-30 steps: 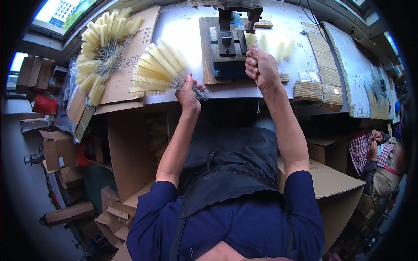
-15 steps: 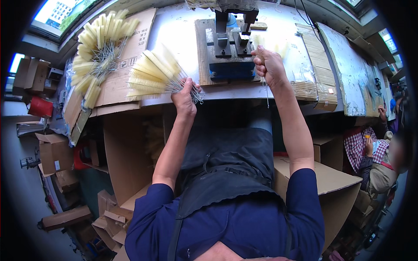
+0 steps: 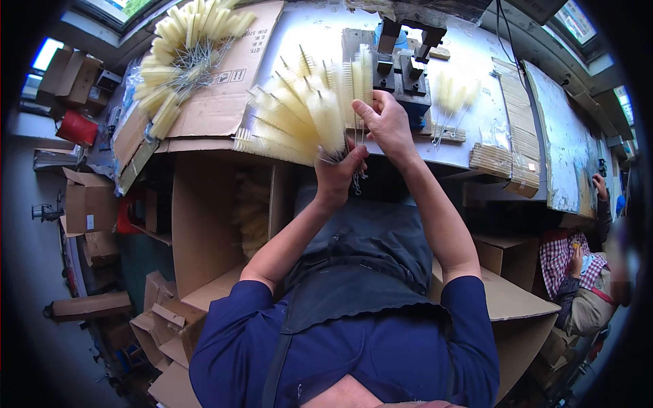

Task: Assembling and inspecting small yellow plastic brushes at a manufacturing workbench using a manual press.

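Note:
My left hand (image 3: 337,178) is closed around the twisted-wire stems of a fan of cream bottle brushes (image 3: 296,112); their looped ends poke out below the fist. Right beside that fan my right hand (image 3: 389,128) is closed, thumb and fingers at an upright bottle brush (image 3: 359,75) whose stem runs down to the left hand. Whether it pinches one brush or two cannot be made out. Behind the right hand stands a dark metal bench fixture (image 3: 410,88). A few loose brushes (image 3: 454,95) lie on the white table (image 3: 486,88) to its right.
A large pile of brushes (image 3: 170,61) lies on flattened cardboard (image 3: 228,81) at the left. Corrugated strips (image 3: 507,160) lie at the table's right. Open cartons (image 3: 218,217) stand below the table. Another person (image 3: 578,279) sits at far right.
My right hand has come left from beyond the fixture to the bundle, bringing a brush. My left hand has moved right, and the fan of brushes now stands more upright. The view has shifted slightly.

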